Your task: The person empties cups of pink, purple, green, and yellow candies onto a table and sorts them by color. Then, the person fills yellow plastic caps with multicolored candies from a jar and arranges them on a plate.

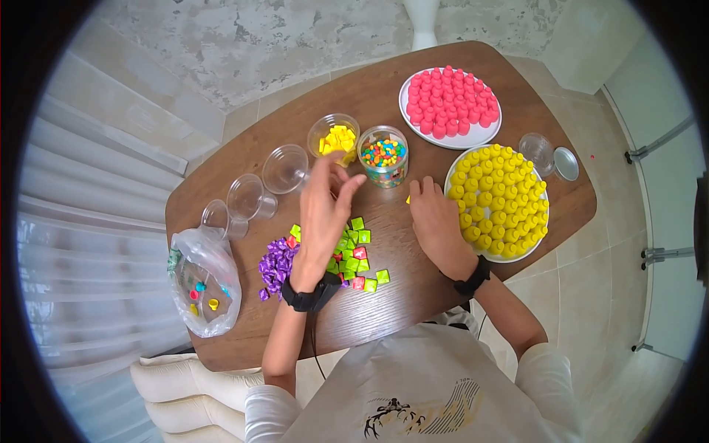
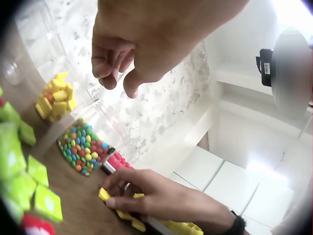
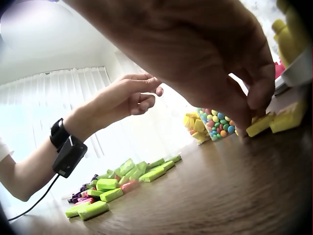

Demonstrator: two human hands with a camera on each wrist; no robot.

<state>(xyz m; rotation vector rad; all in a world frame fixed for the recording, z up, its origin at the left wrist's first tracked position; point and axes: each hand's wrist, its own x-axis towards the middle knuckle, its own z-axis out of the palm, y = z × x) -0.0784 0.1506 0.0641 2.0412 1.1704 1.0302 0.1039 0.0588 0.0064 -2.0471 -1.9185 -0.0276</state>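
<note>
My left hand [image 1: 323, 210] hangs over the table beside a clear cup of yellow wrapped candies [image 1: 337, 140]. In the left wrist view the fingers of that hand [image 2: 122, 58] are loosely bent, thumb apart, nothing visible between them. Low at the table, my right hand [image 1: 436, 221] is left of the plate of yellow bottle-shaped pieces [image 1: 496, 201]. Its thumb and fingertips pinch a yellow candy [image 2: 103, 194], with more yellow candies [image 3: 288, 117] close by on the wood. A clear jar of colourful round candies [image 1: 384, 156] stands between the hands.
Green and red candies [image 1: 358, 251] and purple ones [image 1: 278, 260] lie near the left forearm. Empty clear cups [image 1: 285, 168] line the left edge, beside a plastic bag [image 1: 210, 288]. Pink pieces on a white plate [image 1: 491, 134], a clear container [image 1: 536, 153] and a lid [image 1: 566, 163] stand right.
</note>
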